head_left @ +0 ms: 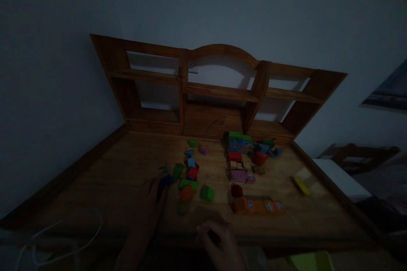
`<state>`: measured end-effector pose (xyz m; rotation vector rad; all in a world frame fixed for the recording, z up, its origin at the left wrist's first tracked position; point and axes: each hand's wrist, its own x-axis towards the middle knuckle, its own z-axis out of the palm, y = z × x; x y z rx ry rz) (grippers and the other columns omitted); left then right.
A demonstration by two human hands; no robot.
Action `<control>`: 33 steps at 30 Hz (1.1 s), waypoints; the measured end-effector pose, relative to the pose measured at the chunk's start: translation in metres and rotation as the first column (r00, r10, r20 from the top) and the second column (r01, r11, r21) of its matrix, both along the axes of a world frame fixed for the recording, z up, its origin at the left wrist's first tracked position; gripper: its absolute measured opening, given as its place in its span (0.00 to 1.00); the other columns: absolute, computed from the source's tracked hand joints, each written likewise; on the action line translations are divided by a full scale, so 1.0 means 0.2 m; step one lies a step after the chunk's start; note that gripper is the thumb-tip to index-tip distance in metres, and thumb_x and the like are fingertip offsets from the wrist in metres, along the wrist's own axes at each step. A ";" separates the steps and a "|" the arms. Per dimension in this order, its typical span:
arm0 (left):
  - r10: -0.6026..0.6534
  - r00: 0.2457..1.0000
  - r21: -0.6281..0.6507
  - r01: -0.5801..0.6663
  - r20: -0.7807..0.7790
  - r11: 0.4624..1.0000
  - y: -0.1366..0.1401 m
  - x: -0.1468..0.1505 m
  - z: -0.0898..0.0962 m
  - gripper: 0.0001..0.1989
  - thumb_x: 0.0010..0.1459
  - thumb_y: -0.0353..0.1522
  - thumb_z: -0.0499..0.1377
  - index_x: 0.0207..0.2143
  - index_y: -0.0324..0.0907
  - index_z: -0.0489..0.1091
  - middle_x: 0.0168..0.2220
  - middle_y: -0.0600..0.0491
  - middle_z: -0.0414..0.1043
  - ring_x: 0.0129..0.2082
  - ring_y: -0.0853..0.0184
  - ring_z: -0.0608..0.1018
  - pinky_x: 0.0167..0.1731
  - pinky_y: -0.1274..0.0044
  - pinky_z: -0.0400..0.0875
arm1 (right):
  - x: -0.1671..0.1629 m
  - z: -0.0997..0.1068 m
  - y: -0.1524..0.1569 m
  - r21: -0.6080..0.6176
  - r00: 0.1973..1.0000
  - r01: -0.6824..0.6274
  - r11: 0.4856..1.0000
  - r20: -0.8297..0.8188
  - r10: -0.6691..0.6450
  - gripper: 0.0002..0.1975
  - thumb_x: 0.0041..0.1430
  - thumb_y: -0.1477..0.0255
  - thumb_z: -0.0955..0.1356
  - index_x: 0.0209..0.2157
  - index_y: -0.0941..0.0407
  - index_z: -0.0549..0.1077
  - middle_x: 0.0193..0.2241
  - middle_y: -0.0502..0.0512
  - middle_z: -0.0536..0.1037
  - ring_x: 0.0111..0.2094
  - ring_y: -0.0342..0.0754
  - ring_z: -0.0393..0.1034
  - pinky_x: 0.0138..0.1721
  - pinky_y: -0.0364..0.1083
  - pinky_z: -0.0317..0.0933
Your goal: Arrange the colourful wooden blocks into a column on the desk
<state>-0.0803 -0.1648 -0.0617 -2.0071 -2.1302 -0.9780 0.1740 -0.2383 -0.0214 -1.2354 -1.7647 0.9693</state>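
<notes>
My left hand [150, 203] is over the left half of the wooden desk, its thumb and fingers around a dark blue block [165, 181]. Beside that block lie a green toy piece [177, 171] and a loose row of blocks: red [192, 173], light green [188, 184] and orange [187, 193]. Near the desk's front edge, my right hand [219, 239] is curled with thumb and fingertips together; whatever they may hold is too dark to make out. A green block [207, 193] stands just beyond it.
Sorted blocks stand at right: an orange row [259, 206], pink blocks [239, 175], and a blue printed group [241, 146]. A yellow piece [301, 186] lies farther right. A wooden shelf unit [219, 92] closes the back. A white cable [98, 220] loops at front left.
</notes>
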 end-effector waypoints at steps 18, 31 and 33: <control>-0.030 0.998 -0.016 0.031 0.046 0.999 -0.01 -0.01 -0.04 0.22 0.69 0.41 0.50 0.62 0.46 0.64 0.56 0.43 0.67 0.55 0.55 0.72 0.54 0.60 0.72 | 0.00 0.00 -0.02 0.019 1.000 -0.006 1.000 -0.024 0.006 0.16 0.69 0.64 0.66 0.28 0.54 0.76 0.30 0.49 0.80 0.37 0.46 0.74 0.41 0.41 0.61; -0.273 0.962 0.121 0.269 0.025 0.956 -0.06 0.07 0.10 0.19 0.68 0.37 0.53 0.60 0.46 0.65 0.59 0.48 0.67 0.59 0.60 0.70 0.60 0.65 0.67 | -0.02 0.03 -0.03 0.007 0.998 0.008 1.000 -0.058 -0.008 0.13 0.67 0.65 0.67 0.31 0.56 0.78 0.30 0.51 0.80 0.34 0.46 0.73 0.38 0.42 0.63; -0.344 0.939 0.067 0.345 -0.027 0.936 -0.05 0.08 0.11 0.19 0.69 0.35 0.51 0.61 0.47 0.65 0.61 0.49 0.67 0.61 0.60 0.68 0.62 0.64 0.65 | -0.02 0.02 -0.02 0.016 0.999 0.013 1.000 -0.051 -0.012 0.12 0.66 0.65 0.68 0.31 0.56 0.78 0.30 0.51 0.80 0.34 0.46 0.73 0.38 0.42 0.63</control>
